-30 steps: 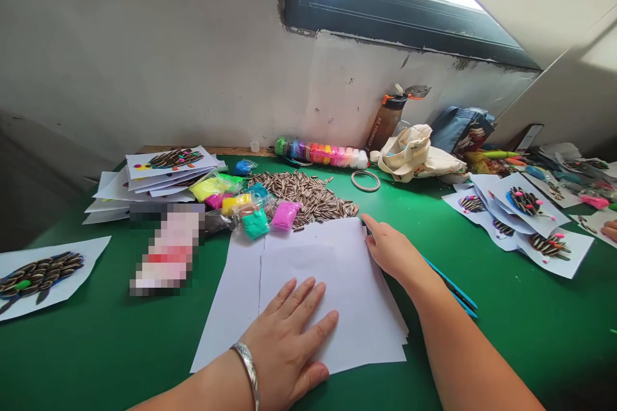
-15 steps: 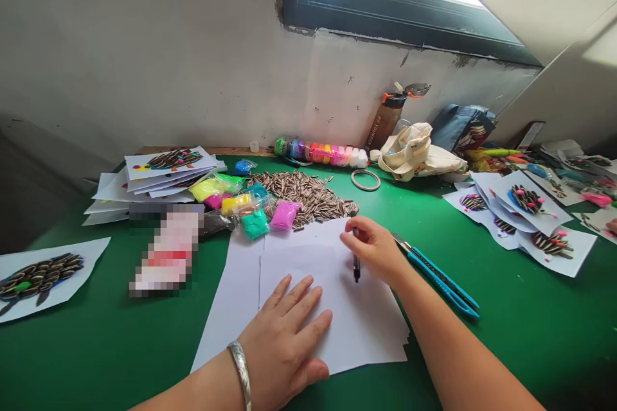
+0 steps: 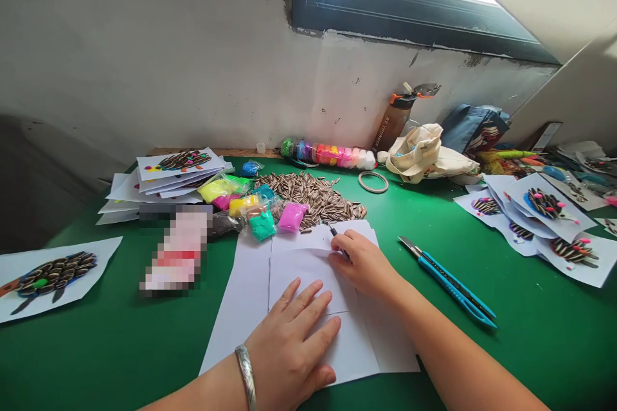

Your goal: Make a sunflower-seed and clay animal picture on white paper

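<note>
White sheets of paper (image 3: pixel 236 308) lie stacked on the green table in front of me. My left hand (image 3: pixel 299 340) rests flat on them with its fingers spread, a silver bangle on the wrist. A smaller white piece (image 3: pixel 294 270) lies on top, partly under those fingers. My right hand (image 3: pixel 359 260) is closed around a black pen (image 3: pixel 331 229), at the upper right of the smaller piece; most of the pen is hidden by the fingers. To the right of this hand lies a blue utility knife (image 3: pixel 450 282) with its blade out.
Sunflower seeds (image 3: pixel 313 196) are heaped behind the paper, beside coloured clay packets (image 3: pixel 263 225). Seed pictures on paper lie in a left stack (image 3: pixel 178 170), at far left (image 3: pixel 58 276) and at right (image 3: pixel 549 218). A bottle (image 3: pixel 394 122) and cloth bag (image 3: pixel 419 151) stand along the wall.
My right hand has moved left and turned the pen, which hung upright before and now shows only its end. The papers have shifted, uncovering the smaller piece's lower edge. The view has swung slightly left.
</note>
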